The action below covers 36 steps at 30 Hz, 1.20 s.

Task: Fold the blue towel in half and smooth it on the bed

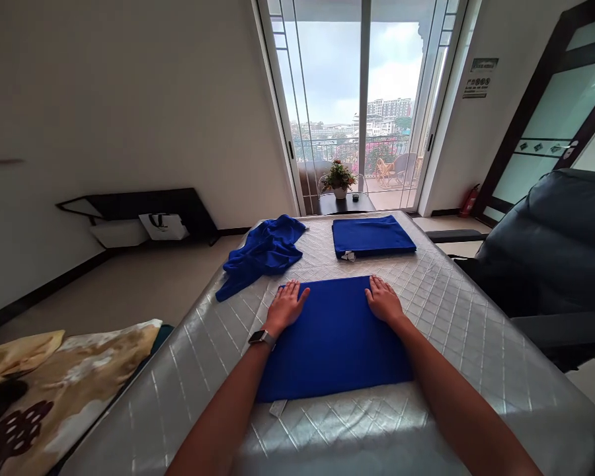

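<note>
On the quilted, silvery mattress (463, 317) lies our smooth blue cloth (334, 340), folded into a flat rectangle. Our left hand (284, 308) and right hand (384, 301) rest flat on its far corners, thumbs spread.

The mattress (469, 314) looks glossy and quilted; the flat blue cloth (337, 340) smooth and matt; the blue heap (266, 248) near the far left corner, rumpled fabric.

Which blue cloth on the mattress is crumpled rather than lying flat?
The far-left blue cloth, bunched in loose wrinkles. The smooth cloth lies flat under the left hand and right hand; the far-right blue pile is folded.
</note>
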{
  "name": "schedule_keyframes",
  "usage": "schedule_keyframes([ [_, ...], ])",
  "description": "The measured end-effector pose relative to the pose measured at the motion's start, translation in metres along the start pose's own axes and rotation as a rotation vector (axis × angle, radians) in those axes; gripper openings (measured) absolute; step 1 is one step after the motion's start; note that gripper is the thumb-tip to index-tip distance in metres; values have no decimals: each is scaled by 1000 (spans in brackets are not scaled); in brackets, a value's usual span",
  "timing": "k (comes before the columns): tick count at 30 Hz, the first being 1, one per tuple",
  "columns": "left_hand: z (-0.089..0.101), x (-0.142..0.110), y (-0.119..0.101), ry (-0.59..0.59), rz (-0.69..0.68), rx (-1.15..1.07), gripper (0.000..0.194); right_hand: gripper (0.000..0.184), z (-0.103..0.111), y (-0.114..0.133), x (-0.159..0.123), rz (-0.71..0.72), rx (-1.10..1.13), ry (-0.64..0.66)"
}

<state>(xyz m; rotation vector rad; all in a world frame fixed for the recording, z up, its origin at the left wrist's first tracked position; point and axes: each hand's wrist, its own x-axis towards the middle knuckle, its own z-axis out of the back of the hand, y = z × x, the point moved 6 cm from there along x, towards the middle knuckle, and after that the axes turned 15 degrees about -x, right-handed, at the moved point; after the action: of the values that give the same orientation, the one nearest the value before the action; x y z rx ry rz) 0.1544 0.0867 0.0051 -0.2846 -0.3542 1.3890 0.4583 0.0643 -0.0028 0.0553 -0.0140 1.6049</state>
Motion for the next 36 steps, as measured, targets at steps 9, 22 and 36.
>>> schedule_keyframes([
  [9, 4, -5, 29, -70, 28, -35, 88, 65, -4, -2, 1, 6, -42, 5],
  [22, 8, -10, 20, -97, 4, -47, 82, 64, -8, -7, 3, 5, -82, -5],
  [36, 9, -11, 20, -73, 10, -81, 79, 64, -9, -9, 5, 10, -87, 9],
])
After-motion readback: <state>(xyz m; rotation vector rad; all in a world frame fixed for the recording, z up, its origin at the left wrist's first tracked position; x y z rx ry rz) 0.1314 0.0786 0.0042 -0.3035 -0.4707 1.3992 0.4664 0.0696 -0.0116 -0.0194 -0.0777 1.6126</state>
